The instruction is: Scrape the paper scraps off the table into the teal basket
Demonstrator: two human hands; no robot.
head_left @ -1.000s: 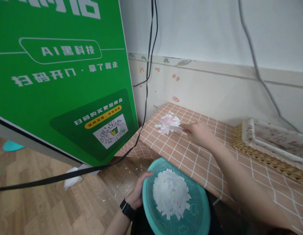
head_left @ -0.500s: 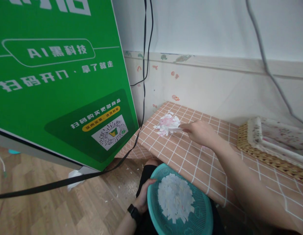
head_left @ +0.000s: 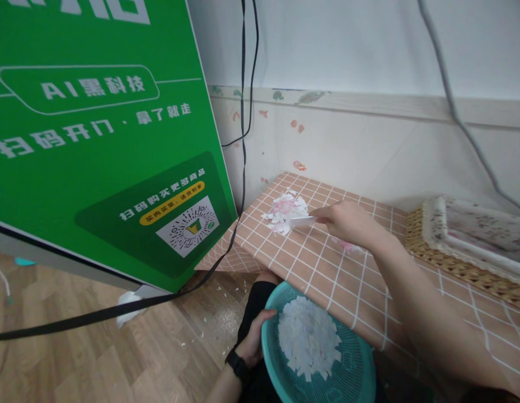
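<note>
Right hand [head_left: 346, 221]: Fingers clamped on the near end of a flat white tool [head_left: 302, 221], its far end at the edge of a scrap pile.
Left hand [head_left: 254, 337]: Thumb hooked over the rim of a teal colander [head_left: 268, 352], gripping its side; the other fingers are largely hidden. A black watch [head_left: 238, 365] circles the wrist.
Scrap pile [head_left: 286, 206]: White and pink paper-like bits, spread near the far left corner of the checked bench [head_left: 312, 268].
Colander: Tilted over the person's lap, just beside the bench's front edge, holding a mound of white scraps [head_left: 308, 338].
Pink patch [head_left: 345, 245]: On the bench, partly masked by the right hand and forearm.
Wicker basket [head_left: 414, 226]: Cloth-lined, beyond the right forearm, near the wall [head_left: 369, 56].
Black cable [head_left: 243, 168]: Drops past the bench's left end, then sweeps across the lower part of a green panel [head_left: 95, 140], cutting through the view.
Gray cable [head_left: 448, 95]: Hangs in front of the wall, upper right.
Wood-look floor [head_left: 95, 352]: Pale flecks lie scattered left of the colander.
</note>
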